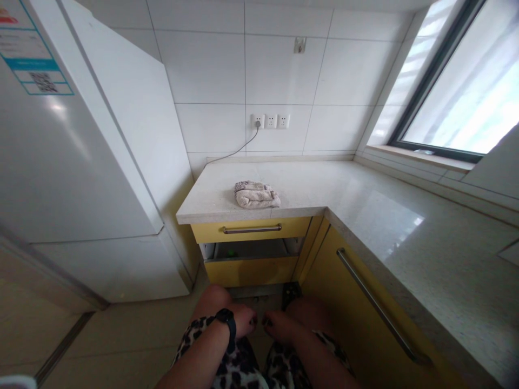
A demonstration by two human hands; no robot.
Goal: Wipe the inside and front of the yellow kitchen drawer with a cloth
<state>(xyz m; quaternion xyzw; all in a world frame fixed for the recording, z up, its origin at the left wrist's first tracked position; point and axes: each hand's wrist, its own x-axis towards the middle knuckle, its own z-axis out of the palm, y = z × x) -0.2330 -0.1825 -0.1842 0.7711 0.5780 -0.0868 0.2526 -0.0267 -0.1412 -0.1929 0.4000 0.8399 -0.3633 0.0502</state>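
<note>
I cannot tell whether the left hand [244,320] or right hand [279,326] has anything in its shadowed grip near the drawer [251,271], dim inside.

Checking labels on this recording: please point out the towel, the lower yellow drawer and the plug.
Towel [258,196]: head view, middle of its folded body.
Lower yellow drawer [251,272]: head view, middle of its front panel.
Plug [258,124]: head view, middle of its body.

Bright window [462,92], glare on countertop [389,227], dim floor [138,329]
</note>
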